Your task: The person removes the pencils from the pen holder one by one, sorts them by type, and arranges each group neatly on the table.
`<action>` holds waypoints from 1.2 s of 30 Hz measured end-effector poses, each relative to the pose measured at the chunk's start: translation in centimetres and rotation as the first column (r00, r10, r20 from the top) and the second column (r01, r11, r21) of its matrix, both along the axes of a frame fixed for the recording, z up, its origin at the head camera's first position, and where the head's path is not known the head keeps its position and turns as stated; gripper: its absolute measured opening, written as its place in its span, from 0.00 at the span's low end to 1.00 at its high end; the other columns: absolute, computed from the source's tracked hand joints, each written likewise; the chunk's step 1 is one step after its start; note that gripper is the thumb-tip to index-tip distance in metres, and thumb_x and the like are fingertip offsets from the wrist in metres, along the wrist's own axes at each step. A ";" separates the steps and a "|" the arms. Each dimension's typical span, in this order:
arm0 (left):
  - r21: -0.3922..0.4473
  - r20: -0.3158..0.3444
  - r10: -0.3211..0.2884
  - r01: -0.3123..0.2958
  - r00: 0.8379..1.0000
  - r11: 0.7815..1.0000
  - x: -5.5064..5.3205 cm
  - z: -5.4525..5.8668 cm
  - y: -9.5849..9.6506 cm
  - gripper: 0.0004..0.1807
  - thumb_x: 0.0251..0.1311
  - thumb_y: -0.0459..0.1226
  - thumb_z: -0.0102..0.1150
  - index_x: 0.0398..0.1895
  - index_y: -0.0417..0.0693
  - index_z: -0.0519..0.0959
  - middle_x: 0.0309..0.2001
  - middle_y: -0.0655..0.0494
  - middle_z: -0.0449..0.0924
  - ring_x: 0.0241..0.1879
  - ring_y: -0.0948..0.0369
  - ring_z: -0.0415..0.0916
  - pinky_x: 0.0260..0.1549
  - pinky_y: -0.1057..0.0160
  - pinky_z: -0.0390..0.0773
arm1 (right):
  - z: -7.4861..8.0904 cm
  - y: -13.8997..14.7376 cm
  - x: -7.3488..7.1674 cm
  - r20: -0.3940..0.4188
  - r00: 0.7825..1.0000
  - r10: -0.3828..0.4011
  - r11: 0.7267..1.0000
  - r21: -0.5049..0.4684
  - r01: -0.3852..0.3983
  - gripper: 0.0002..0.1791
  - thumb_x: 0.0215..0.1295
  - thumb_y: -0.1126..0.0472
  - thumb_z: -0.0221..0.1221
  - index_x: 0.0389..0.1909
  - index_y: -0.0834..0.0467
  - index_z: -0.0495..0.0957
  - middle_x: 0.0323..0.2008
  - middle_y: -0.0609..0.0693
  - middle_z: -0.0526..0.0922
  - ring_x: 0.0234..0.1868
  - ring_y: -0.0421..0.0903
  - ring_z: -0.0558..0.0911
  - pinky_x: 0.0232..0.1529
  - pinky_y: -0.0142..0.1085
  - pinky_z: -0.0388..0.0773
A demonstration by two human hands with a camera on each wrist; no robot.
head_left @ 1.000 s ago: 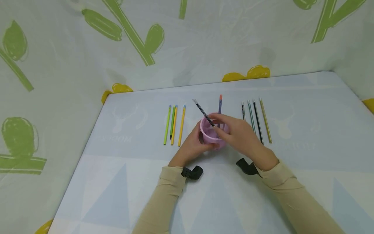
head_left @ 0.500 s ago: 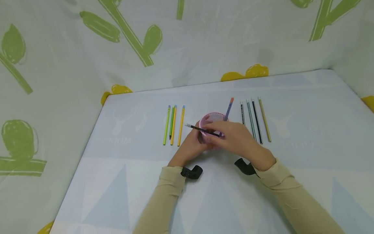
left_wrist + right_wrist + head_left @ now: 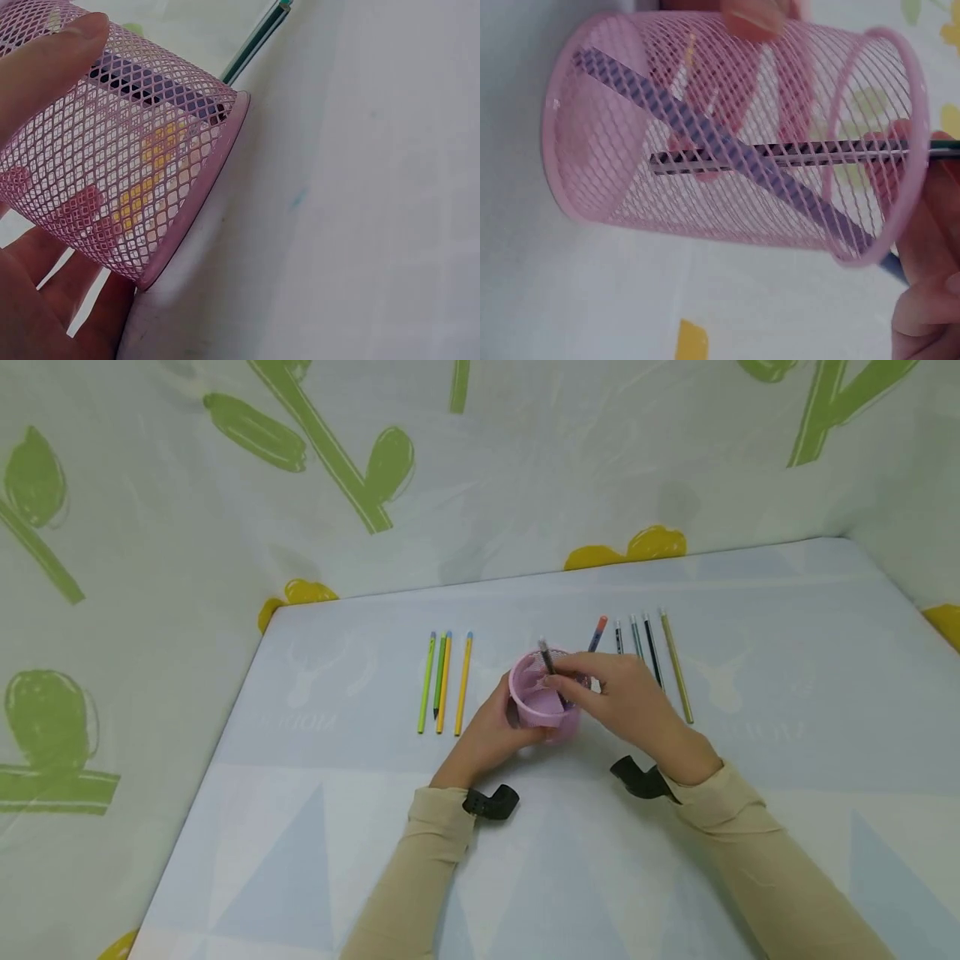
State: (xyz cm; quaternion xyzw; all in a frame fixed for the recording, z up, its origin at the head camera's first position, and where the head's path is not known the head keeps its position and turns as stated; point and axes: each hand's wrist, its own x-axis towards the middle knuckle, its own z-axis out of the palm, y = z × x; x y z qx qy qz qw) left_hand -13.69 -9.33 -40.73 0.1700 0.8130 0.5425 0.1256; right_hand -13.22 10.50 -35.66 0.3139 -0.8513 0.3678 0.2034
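A pink mesh pencil cup (image 3: 567,727) stands on the table, gripped by my left hand (image 3: 489,728). In the left wrist view the thumb lies along the cup's mesh wall (image 3: 97,142), with other fingers beneath. My right hand (image 3: 626,697) pinches a dark pencil (image 3: 547,655) near the cup's rim. Through the mesh in the right wrist view, this pencil (image 3: 780,156) reaches inside, its lower end short of the base. A purple pencil (image 3: 597,633) with an orange eraser end leans inside the cup, partly behind my right hand.
Left of the cup lie several green pencils (image 3: 427,685) and yellow pencils (image 3: 463,685). On the right are several more, including a black pencil (image 3: 653,647) and a gold pencil (image 3: 677,668), some partly hidden by my right hand. A patterned sheet (image 3: 487,485) rises behind the table.
The dark pencil has swung from tilted across the cup's rim to steeper, its lower end now inside the cup. The purple pencil leans further right. My left hand stays on the cup.
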 end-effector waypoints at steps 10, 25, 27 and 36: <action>0.012 -0.014 0.011 -0.011 1.000 1.000 -0.1 -1.0 -0.3 0.51 0.41 0.44 0.72 0.66 0.77 0.51 0.63 0.68 0.62 0.61 0.67 0.60 0.62 0.57 0.59 | 2.0 2.4 0.1 0.244 0.966 -0.090 0.933 -0.318 0.167 0.10 0.65 0.58 0.54 0.43 0.53 0.80 0.33 0.42 0.85 0.23 0.38 0.73 0.16 0.29 0.67; 0.009 0.025 0.012 -0.012 1.000 1.000 -0.2 -1.2 0.0 0.52 0.39 0.48 0.73 0.66 0.81 0.49 0.63 0.70 0.61 0.61 0.66 0.61 0.60 0.56 0.63 | 0.9 7.2 -1.6 0.370 0.912 -0.174 0.820 -0.458 0.343 0.15 0.68 0.55 0.50 0.47 0.58 0.77 0.27 0.46 0.82 0.22 0.44 0.74 0.15 0.30 0.65; 0.009 0.041 0.013 -0.013 0.999 1.000 0.1 -0.6 0.1 0.53 0.40 0.45 0.73 0.66 0.79 0.49 0.63 0.68 0.61 0.61 0.66 0.61 0.61 0.57 0.62 | 0.3 7.9 -1.9 0.404 0.895 -0.188 0.827 -0.427 0.366 0.15 0.68 0.54 0.49 0.48 0.57 0.76 0.26 0.47 0.81 0.22 0.46 0.73 0.15 0.30 0.65; 0.020 0.032 0.006 -0.007 0.999 1.000 0.0 -0.1 0.2 0.52 0.41 0.44 0.72 0.67 0.78 0.49 0.63 0.68 0.62 0.60 0.66 0.62 0.60 0.57 0.62 | -1.5 11.0 -3.1 0.541 0.801 -0.255 0.838 -0.289 0.462 0.18 0.68 0.49 0.48 0.52 0.54 0.75 0.25 0.45 0.78 0.20 0.42 0.70 0.16 0.28 0.65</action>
